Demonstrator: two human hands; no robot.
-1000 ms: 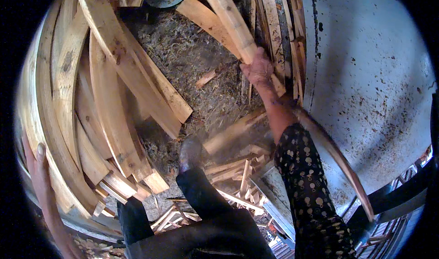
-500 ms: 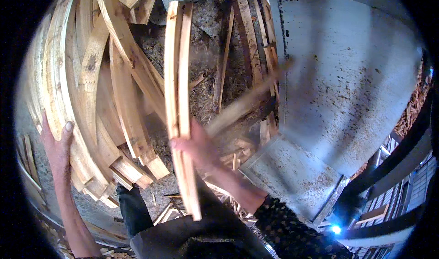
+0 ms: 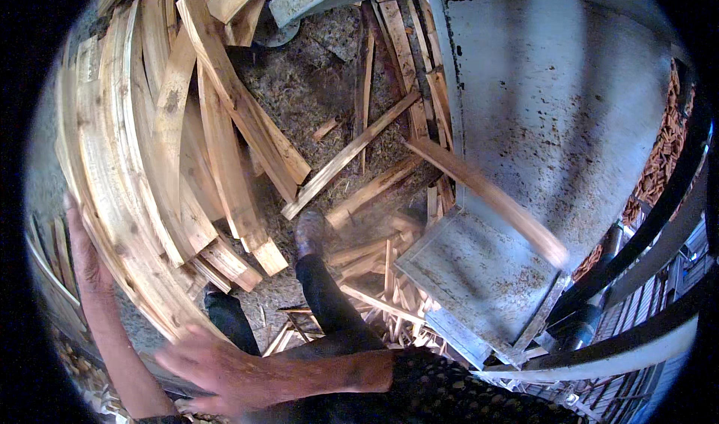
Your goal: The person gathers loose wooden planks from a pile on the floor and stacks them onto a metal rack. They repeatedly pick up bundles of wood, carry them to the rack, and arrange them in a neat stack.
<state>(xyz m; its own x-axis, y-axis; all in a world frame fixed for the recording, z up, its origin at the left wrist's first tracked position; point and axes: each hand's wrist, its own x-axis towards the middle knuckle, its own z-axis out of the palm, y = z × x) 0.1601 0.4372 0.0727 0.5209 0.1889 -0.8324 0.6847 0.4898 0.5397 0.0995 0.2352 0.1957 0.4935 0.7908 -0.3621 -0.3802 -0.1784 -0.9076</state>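
Long curved-looking wooden planks [image 3: 123, 252] lie stacked at the left, running from far to near. My left hand [image 3: 86, 255] rests against their outer edge, its fingers mostly hidden by the wood. At the near end of the outermost plank is my right hand [image 3: 217, 368], smeared by motion, with its fingers apart and nothing seen in them. To the right, a single wooden slat [image 3: 490, 199] lies in front of the metal panel, blurred and tilted; no hand touches it.
A large rust-specked metal panel [image 3: 554, 117] fills the right, with a smaller metal plate [image 3: 479, 274] below it. Loose slats [image 3: 352, 154] lie on the debris-strewn ground in the middle. My legs and shoe [image 3: 308, 233] are close by. Split offcuts [image 3: 389, 267] are heaped beside the plate.
My right hand has let go of its pair of slats and moved left and nearer to the stack. A slat now slants in front of the metal panel. The left planks have shifted over my left thumb.
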